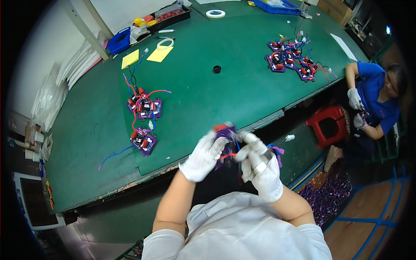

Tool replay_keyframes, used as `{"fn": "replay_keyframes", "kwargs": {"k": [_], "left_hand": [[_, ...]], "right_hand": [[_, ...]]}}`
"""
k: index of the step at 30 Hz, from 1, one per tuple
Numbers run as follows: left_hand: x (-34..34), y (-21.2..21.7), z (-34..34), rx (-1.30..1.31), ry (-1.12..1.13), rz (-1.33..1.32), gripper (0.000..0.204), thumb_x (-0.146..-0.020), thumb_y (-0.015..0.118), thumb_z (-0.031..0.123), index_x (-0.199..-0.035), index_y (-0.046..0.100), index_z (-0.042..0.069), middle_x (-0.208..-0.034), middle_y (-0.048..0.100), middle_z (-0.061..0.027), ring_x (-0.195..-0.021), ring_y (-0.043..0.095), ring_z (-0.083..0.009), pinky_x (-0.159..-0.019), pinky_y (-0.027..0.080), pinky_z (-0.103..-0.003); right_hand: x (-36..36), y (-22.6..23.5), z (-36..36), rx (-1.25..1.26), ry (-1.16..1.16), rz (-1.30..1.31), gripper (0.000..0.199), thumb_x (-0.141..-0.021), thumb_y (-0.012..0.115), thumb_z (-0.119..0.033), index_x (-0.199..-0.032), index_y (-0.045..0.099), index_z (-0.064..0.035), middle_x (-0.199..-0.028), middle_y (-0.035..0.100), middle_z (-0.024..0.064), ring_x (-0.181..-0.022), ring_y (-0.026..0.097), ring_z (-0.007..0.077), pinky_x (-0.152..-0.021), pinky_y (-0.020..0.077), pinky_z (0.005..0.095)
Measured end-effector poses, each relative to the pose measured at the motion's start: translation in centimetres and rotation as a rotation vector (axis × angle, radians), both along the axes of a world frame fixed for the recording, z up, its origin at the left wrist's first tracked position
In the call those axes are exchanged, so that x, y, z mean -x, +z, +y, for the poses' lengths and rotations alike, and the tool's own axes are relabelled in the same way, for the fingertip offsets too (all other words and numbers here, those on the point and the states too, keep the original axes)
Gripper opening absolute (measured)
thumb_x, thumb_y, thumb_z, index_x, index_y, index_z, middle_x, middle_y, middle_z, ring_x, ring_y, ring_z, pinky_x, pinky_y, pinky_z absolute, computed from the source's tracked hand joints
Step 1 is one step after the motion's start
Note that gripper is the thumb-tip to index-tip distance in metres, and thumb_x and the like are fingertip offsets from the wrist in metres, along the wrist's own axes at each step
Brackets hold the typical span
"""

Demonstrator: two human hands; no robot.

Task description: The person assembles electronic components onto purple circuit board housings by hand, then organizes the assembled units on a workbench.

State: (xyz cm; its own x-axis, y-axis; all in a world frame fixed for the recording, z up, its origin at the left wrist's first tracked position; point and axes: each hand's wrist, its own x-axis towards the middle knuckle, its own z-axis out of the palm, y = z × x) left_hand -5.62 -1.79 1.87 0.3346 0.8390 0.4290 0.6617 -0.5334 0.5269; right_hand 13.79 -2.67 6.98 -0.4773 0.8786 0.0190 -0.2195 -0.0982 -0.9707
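Note:
A purple circuit board [225, 130] with a red part on it is held up at the table's front edge, blurred by motion. My left hand [203, 154], in a white glove, grips the board from its left side. Red and blue wires run from it to my gloved right hand [259, 161], whose fingers are closed around them. Wire ends with purple sleeves [279, 151] and a white connector [289, 138] stick out past the right hand. Left of the hands, several similar boards [145, 108] with red and blue wires lie on the green table.
More wired boards [288, 60] lie in a group at the far right of the green table [195, 99]. A small black ring [217, 69], yellow paper pads [160, 53] and a white tape roll [215, 14] are farther back. At right, a co-worker [377, 99] sits near a red stool [327, 123].

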Motion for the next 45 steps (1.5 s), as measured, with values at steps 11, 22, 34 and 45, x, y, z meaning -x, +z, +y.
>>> {"fn": "replay_keyframes", "kwargs": {"k": [11,22,34,45], "left_hand": [[-0.9,-2.5,-1.6,1.255,-0.294,-1.319,0.052,-0.094,0.04,0.048,-0.124,0.044,0.005,-0.101,0.058,-0.0105,-0.074,0.061,-0.0175,-0.061,0.051,-0.029],[-4.8,-3.7,-2.2,0.822,0.001,-0.807,0.052,-0.081,0.062,0.031,-0.121,0.047,0.001,-0.109,0.058,-0.0161,-0.103,0.055,-0.026,-0.091,0.042,-0.033],[-5.5,-3.6,-2.7,0.787,-0.002,-0.825,0.084,-0.083,0.024,0.073,-0.119,0.051,0.002,-0.112,0.056,-0.0142,-0.103,0.05,-0.0189,-0.095,0.037,-0.033],[-6.7,-6.0,-3.3,0.821,0.052,-1.049,0.074,-0.088,0.033,0.065,-0.115,0.052,0.0,-0.107,0.058,-0.0119,-0.102,0.05,-0.0169,-0.095,0.036,-0.031]], "right_hand": [[-0.4,-3.0,2.1,-0.254,-0.199,-0.345,0.031,-0.093,0.043,-0.005,-0.124,0.05,-0.0034,-0.083,0.064,0.0098,-0.055,0.054,0.0085,-0.05,0.0453,0.022],[-0.6,-1.3,1.2,-0.583,0.16,-0.495,0.04,-0.084,0.049,0.008,-0.123,0.049,0.0018,-0.098,0.064,0.0151,-0.074,0.064,0.0244,-0.063,0.051,0.0315],[-0.3,-4.7,-1.3,-0.793,-0.165,-0.58,0.049,-0.08,0.055,0.006,-0.127,0.045,-0.0009,-0.09,0.063,0.0118,-0.064,0.057,0.0144,-0.061,0.0462,0.0239],[-2.2,-0.9,-1.0,-0.468,-0.164,-0.76,0.013,-0.075,0.065,-0.003,-0.087,0.059,0.0006,-0.064,0.058,0.0088,-0.054,0.054,0.0134,-0.05,0.0416,0.0264]]}}
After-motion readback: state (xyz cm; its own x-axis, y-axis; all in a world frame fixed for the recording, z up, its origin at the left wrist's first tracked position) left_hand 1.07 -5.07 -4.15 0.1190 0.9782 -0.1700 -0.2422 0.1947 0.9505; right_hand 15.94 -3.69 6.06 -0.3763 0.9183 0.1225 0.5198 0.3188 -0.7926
